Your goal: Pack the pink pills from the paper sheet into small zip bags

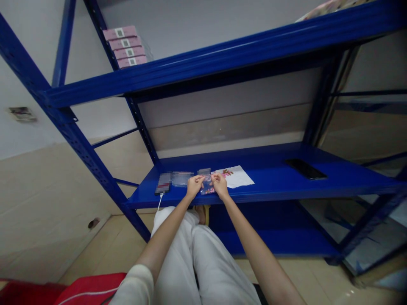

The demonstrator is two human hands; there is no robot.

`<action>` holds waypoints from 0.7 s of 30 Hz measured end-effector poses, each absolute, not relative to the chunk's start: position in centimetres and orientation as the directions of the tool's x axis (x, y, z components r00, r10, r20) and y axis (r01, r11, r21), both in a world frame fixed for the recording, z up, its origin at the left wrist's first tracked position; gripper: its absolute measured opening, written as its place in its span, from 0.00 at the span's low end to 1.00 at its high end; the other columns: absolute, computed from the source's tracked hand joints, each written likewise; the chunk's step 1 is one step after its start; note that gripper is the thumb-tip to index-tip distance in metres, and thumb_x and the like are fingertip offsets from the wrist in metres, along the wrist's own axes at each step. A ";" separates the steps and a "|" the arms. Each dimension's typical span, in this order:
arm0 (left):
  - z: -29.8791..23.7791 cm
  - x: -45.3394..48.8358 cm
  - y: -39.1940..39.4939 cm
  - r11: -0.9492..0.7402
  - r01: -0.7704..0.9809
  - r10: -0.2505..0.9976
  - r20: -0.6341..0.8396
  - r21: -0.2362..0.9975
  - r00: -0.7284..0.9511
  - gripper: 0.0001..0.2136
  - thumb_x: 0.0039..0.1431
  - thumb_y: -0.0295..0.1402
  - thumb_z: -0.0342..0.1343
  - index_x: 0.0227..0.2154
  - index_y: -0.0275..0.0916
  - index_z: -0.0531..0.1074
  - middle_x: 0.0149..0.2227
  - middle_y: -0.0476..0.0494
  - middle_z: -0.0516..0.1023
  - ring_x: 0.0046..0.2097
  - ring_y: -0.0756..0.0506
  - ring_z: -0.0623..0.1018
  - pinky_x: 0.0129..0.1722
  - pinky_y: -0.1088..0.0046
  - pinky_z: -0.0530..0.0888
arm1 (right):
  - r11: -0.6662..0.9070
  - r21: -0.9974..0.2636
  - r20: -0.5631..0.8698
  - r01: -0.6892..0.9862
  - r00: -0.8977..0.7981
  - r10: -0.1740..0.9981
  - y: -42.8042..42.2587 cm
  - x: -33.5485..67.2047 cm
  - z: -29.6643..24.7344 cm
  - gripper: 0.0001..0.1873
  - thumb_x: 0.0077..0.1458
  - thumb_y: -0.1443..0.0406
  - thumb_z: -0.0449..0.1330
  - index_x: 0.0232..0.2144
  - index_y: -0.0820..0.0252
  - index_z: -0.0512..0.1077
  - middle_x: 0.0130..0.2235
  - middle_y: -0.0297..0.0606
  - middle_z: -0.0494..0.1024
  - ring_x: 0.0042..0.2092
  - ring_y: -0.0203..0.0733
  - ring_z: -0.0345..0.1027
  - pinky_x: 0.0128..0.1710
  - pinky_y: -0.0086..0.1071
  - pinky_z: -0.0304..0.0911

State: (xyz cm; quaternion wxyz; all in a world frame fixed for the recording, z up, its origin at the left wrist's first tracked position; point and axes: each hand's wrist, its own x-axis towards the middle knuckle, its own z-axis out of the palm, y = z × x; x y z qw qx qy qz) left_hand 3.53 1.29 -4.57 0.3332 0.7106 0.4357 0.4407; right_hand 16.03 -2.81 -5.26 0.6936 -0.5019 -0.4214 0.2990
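A blue steel shelving rack [76, 135] fills your view, and its lower shelf [273, 178] runs right in front of you, just above your white trousers [216, 267]. A red bag [89, 290] sits low at the bottom left of the view, beside your left arm. Up on the next shelf, at its left end, four pink boxes [125, 46] stand stacked against the wall.

On the lower shelf, a white sheet of paper [237, 177] with a pink print lies near the middle, and a black smartphone [305, 168] lies well to its right. Left of your hands sits a blurred device [163, 183], with a white cable [160, 202] dropping over the shelf's front edge. Just beside that device lies a flat clear plastic bag [182, 178].

Between your left hand [194, 186] and your right hand [220, 184], a small clear plastic bag [207, 187] with something colourful inside sits over the shelf, touching the paper's edge. Your fingers [200, 179] on both hands look closed in a pinch on that bag's upper part, though it's small in this view and I can't be sure of each fingertip.
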 end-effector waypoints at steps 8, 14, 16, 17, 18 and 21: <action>-4.5 3.4 1.5 -0.462 0.396 0.884 0.373 0.794 0.282 0.13 0.52 0.38 0.48 0.25 0.36 0.74 0.15 0.51 0.71 0.21 0.50 0.72 0.27 0.77 0.66 | 0.287 -0.958 0.262 0.024 0.488 0.832 -3.4 15.7 -4.8 0.14 0.44 0.54 0.57 0.25 0.59 0.67 0.20 0.33 0.73 0.18 0.38 0.66 0.14 0.28 0.59; -4.5 3.4 1.3 -0.493 0.404 0.867 0.399 0.771 0.298 0.12 0.53 0.36 0.47 0.27 0.36 0.74 0.16 0.51 0.71 0.20 0.51 0.71 0.24 0.78 0.65 | 0.281 -0.958 0.271 0.054 0.485 0.832 -3.4 15.7 -4.2 0.20 0.43 0.52 0.58 0.31 0.63 0.72 0.19 0.34 0.74 0.16 0.37 0.65 0.14 0.27 0.58; -4.5 3.4 1.2 -0.497 0.395 0.865 0.404 0.773 0.299 0.12 0.53 0.37 0.48 0.27 0.36 0.74 0.17 0.51 0.71 0.21 0.51 0.71 0.24 0.78 0.65 | 0.276 -0.958 0.281 0.080 0.459 0.843 -3.4 15.8 -4.2 0.19 0.41 0.51 0.59 0.26 0.63 0.74 0.16 0.34 0.72 0.16 0.37 0.64 0.14 0.27 0.58; -4.5 3.3 1.1 -0.496 0.389 0.865 0.405 0.776 0.296 0.13 0.52 0.38 0.49 0.27 0.36 0.74 0.17 0.50 0.71 0.21 0.51 0.71 0.25 0.78 0.66 | 0.273 -0.957 0.286 0.095 0.446 0.848 -3.4 15.9 -4.2 0.19 0.41 0.51 0.59 0.23 0.63 0.74 0.14 0.34 0.71 0.16 0.38 0.64 0.15 0.27 0.58; -4.5 3.3 1.1 -0.494 0.382 0.867 0.406 0.781 0.289 0.13 0.52 0.38 0.49 0.27 0.35 0.74 0.17 0.50 0.72 0.21 0.50 0.71 0.25 0.77 0.66 | 0.270 -0.956 0.291 0.110 0.434 0.853 -3.3 16.0 -4.3 0.19 0.41 0.51 0.59 0.21 0.63 0.74 0.13 0.34 0.71 0.16 0.38 0.65 0.15 0.27 0.57; -4.3 3.1 0.7 -0.478 0.349 0.875 0.402 0.806 0.270 0.15 0.50 0.41 0.52 0.28 0.34 0.75 0.19 0.48 0.74 0.23 0.49 0.72 0.26 0.76 0.67 | 0.265 -0.952 0.306 0.156 0.407 0.860 -3.2 16.0 -4.5 0.20 0.41 0.50 0.59 0.21 0.63 0.74 0.14 0.35 0.72 0.17 0.39 0.66 0.16 0.28 0.58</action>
